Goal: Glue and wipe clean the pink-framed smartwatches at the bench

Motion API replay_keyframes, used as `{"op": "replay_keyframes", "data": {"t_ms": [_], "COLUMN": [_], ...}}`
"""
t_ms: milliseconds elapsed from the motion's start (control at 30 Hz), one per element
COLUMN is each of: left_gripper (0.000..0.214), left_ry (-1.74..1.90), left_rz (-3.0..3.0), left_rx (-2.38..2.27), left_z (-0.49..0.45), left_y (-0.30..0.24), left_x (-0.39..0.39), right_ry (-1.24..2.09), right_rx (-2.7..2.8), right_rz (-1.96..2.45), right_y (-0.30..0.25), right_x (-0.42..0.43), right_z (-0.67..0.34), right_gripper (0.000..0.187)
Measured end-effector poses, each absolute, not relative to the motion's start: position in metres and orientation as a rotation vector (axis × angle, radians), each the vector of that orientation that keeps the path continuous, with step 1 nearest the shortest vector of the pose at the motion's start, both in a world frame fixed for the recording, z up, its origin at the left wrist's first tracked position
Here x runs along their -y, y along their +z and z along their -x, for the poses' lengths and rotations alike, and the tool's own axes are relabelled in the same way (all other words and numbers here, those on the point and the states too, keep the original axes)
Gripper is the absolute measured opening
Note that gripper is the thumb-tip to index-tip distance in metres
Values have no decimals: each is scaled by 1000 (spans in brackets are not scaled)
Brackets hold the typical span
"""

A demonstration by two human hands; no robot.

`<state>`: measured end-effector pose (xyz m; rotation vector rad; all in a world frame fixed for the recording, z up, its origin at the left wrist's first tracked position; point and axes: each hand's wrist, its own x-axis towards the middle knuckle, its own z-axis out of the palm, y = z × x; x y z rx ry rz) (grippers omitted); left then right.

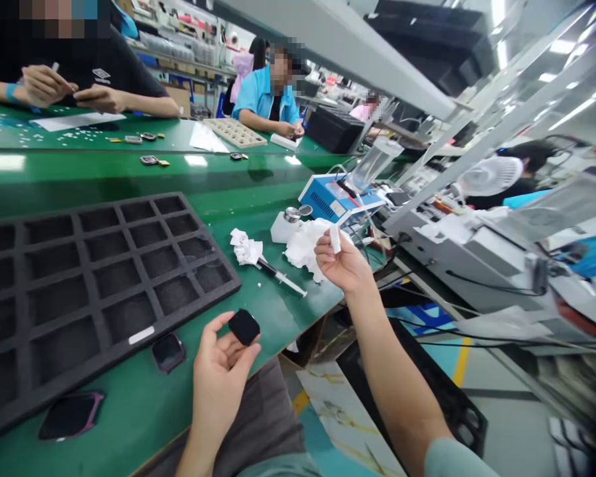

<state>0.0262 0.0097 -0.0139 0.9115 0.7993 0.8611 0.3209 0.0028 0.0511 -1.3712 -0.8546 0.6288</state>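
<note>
My left hand (222, 371) pinches a small black square part (244, 326) between thumb and fingertips, just past the front edge of the green bench (129, 404). My right hand (342, 262) is raised over the bench's right end, fingers closed on a small folded white wipe (336, 238). Beside it lie a heap of white wipes (302, 245) and a syringe-like applicator (283, 277) with its tip wrapped in tissue. A black foam tray (94, 291) with several empty cells lies to the left.
Two dark square parts (168, 352) (71, 415) lie on the bench in front of the tray. A small white dispenser with a metal cap (287, 222) and a blue box instrument (335, 195) stand behind the wipes. Other people work across the bench. Cables and machines fill the right.
</note>
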Motion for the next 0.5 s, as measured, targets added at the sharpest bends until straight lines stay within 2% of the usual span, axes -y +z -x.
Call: {"op": "replay_keyframes", "data": {"t_ms": [167,400,500], "left_gripper": [64,65,63], "left_ry": [838,832,833], "left_rz": [-910,-908,-907], "left_rx": [-800,-788,-787], "left_z": [-23,-22,-21], "left_y": [-16,-19,-21], "left_x": [-10,-10,-9], "right_ry": [437,71,-31], "right_rx": [887,1022,1097], "right_rz": [1513,1956,2146], "right_y": [52,74,75], "right_x": [-17,-86,-100], "right_z": [-328,-351,-349], "right_gripper": [52,17,11]}}
